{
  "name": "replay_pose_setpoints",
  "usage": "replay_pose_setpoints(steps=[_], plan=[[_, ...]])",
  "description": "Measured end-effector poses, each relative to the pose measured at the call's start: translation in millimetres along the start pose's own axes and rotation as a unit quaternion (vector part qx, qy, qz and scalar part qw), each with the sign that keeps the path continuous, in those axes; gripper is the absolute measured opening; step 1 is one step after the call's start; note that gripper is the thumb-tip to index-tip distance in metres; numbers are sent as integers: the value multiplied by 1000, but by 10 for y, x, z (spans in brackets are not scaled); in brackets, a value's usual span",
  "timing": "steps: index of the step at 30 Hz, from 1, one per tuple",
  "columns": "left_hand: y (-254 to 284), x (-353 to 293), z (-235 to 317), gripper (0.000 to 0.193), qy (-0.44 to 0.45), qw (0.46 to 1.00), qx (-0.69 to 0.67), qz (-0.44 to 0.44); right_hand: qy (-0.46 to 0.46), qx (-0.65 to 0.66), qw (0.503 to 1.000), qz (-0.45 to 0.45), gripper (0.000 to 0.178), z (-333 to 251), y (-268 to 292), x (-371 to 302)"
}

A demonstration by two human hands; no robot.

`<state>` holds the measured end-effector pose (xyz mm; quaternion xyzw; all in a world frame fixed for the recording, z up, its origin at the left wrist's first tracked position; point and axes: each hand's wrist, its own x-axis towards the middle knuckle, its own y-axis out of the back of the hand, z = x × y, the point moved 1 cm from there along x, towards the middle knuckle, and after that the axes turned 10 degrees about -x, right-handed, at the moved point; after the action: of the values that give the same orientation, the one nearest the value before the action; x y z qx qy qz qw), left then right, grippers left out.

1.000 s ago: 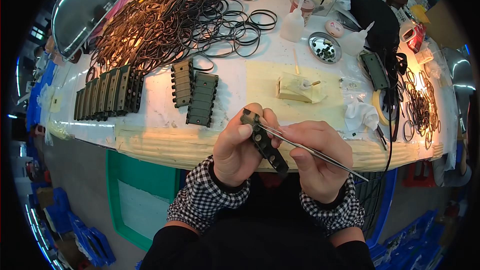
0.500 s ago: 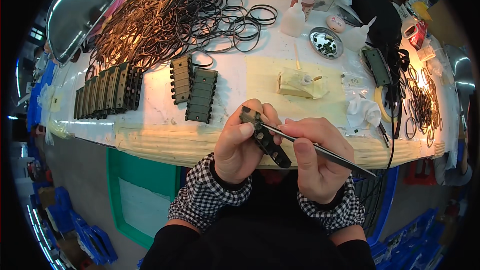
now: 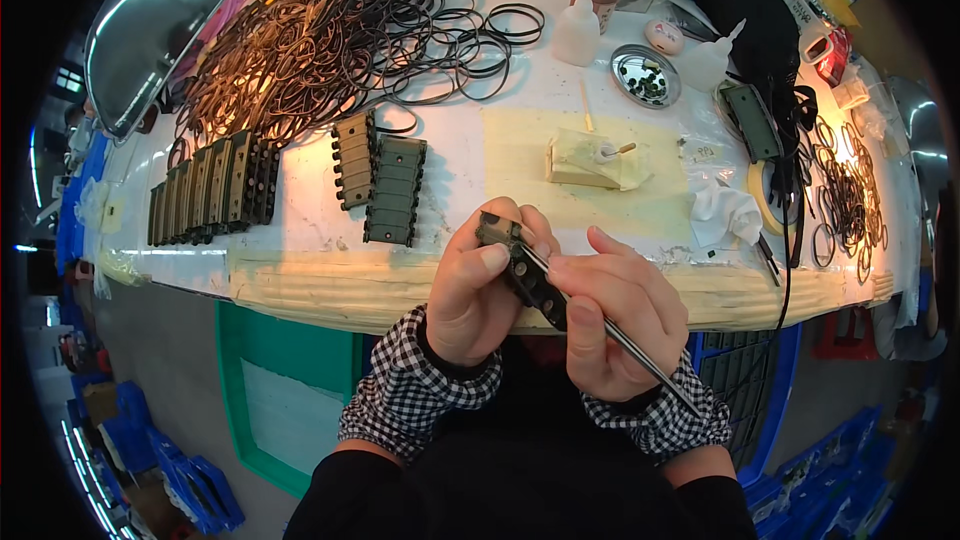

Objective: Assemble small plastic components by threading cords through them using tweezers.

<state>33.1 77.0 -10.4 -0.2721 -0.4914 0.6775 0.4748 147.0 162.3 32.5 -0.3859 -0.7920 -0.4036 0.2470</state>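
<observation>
My left hand (image 3: pixel 462 292) grips a dark green molded part (image 3: pixel 533 285) with a row of round recesses along its side, thumb across its upper end. It is tilted, its lower end toward my right hand. My right hand (image 3: pixel 630 315) is closed around slim metal tweezers (image 3: pixel 648 362). Their tips touch or nearly touch the upper side of the part; exact contact is hard to see. Beyond my left hand lie two similar ridged parts, one brownish under the light (image 3: pixel 354 162) and one green (image 3: pixel 396 190). A row of such parts (image 3: pixel 215 185) stands at the left.
A large tangle of dark rubber loops (image 3: pixel 320 50) covers the back left. A cream block (image 3: pixel 585 162), a metal dish (image 3: pixel 621 62) of small green pieces and a white squeeze bottle (image 3: pixel 577 33) stand beyond my hands. A green crate (image 3: pixel 228 380) sits below the padded table edge (image 3: pixel 330 290).
My right hand has shifted left, closer to the part. The tweezers have rolled edge-on and slope more steeply. My left hand keeps its grip on the part.
</observation>
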Motion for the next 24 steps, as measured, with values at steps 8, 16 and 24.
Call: replay_pose_setpoints(steps=[8, 16, 24], plan=[[21, 31, 11, 21, 34, 996, -85, 7, -11, 85, 996, 6, 12, 22, 192, -51], [43, 21, -8, 22, 72, 991, -110, 1, -37, -111, 990, 82, 10, 385, 289, 277], [0, 42, -4, 21, 88, 990, -112, -2, -47, -194, 980, 7, 15, 610, 172, 384]])
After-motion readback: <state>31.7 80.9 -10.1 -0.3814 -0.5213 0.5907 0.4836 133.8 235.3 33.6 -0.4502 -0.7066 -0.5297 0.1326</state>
